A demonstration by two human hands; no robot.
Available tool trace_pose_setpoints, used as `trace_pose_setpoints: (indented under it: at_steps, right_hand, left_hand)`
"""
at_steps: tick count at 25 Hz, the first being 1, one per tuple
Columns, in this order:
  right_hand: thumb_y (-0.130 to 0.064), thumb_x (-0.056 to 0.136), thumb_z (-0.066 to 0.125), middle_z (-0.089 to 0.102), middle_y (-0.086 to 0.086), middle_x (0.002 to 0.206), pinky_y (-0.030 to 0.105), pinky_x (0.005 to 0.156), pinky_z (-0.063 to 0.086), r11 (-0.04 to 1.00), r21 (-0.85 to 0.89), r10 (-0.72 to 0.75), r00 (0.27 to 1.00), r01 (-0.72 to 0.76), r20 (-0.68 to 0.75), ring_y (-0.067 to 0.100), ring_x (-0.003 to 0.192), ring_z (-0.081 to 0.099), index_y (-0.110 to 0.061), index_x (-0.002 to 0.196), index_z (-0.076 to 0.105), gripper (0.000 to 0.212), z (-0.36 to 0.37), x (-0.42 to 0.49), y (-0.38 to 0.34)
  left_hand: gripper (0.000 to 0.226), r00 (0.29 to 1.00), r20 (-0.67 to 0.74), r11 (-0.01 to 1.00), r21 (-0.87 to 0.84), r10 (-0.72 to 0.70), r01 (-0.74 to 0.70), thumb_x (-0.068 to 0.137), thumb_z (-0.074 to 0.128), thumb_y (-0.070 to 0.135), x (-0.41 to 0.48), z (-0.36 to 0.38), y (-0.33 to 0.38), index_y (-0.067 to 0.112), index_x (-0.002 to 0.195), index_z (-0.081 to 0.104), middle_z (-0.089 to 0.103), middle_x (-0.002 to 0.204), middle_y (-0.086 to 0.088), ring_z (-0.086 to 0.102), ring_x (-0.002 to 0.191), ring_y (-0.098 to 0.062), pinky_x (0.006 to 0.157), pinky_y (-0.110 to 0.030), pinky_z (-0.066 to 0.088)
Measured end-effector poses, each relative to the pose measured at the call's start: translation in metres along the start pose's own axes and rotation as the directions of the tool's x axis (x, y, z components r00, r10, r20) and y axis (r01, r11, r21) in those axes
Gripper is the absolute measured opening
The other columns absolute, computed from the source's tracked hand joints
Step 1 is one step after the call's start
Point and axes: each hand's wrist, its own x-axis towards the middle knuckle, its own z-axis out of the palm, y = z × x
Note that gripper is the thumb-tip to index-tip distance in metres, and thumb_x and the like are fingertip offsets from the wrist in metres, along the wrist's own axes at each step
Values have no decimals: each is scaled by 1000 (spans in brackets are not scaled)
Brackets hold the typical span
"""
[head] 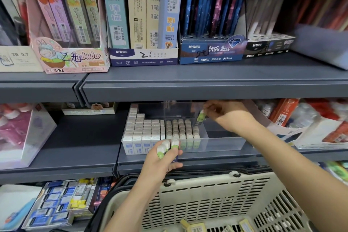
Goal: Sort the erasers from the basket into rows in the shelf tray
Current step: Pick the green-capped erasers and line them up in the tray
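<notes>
The right hand (224, 112) reaches into the clear shelf tray (226, 143), its fingers pinching one green eraser (201, 117) upright just beyond the rows of round-topped erasers (180, 128). White boxed erasers (143, 128) fill the tray's left side. The left hand (160, 162), in front of the tray, has its fingers clamped on a few green-and-white erasers (165, 148). Below, the basket (207, 199) holds more loose erasers (194, 227).

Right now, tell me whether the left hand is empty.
No, the left hand grips a few green-sleeved erasers in front of the clear tray.
</notes>
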Motion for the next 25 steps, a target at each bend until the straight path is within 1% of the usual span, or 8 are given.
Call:
trace_pose_setpoints:
  at_steps: [2,4,9,13,16,20,23,25]
  right_hand:
    - [-31,88,56,69,-5,99,35,85,51,995,-101,-10,999,15,47,22,93,63,-30,100,65,15,9,7,3]
    - [-35,90,53,68,-6,102,35,82,52,987,-155,-31,999,37,42,21,94,63,-32,105,63,18,14,11,4]
    - [-35,90,52,69,-6,103,33,78,51,983,-171,-72,997,70,-9,22,93,62,-30,106,63,19,17,15,4]
    - [-36,90,49,68,-6,107,33,80,51,973,-222,-34,994,57,106,23,96,62,-35,103,63,18,27,15,1]
    - [-35,91,48,67,-5,112,30,79,45,970,-243,14,986,27,165,24,100,60,-34,104,63,20,40,14,2]
    - [-33,94,40,62,-1,122,36,91,45,959,-279,20,965,55,261,27,109,56,-31,110,63,28,47,13,4]
    - [-36,93,44,57,1,124,33,87,44,955,-290,-13,983,66,181,27,107,57,-30,114,62,28,39,7,-2]
    - [-39,90,51,62,-2,109,27,79,45,989,-130,-49,991,66,127,16,93,59,-27,109,65,26,35,-5,-11]
  left_hand:
    - [14,1000,-14,1000,11,-3,4,90,57,10,1,-1,-1,9,104,61,64,98,-4,64,89,-14,62,-24,53]
    - [13,1000,-13,1000,14,-9,9,90,57,10,3,-1,-2,10,103,61,64,95,-2,64,84,-11,61,-24,52]
    - [12,1000,-17,1000,26,-6,7,90,57,12,6,-2,-4,12,101,62,63,92,-2,64,83,-11,61,-24,52]
    - [12,1000,-6,997,81,14,-14,91,57,14,5,-3,-4,14,101,63,65,90,-3,64,83,-9,64,-22,52]
    - [13,1000,-6,995,98,22,-21,91,57,13,5,-3,-4,14,101,64,66,88,-2,63,81,-7,63,-21,51]
    - [17,1000,2,994,106,10,-10,91,56,7,4,-2,-2,14,103,65,66,86,-3,63,81,-11,65,-22,52]
    - [16,1000,-3,993,120,5,-5,90,56,6,4,-1,-2,13,102,65,66,86,-3,64,77,-10,68,-26,53]
    - [17,1000,-12,993,117,8,-6,90,57,5,4,-1,-2,11,103,64,66,87,-4,65,77,-10,67,-26,54]
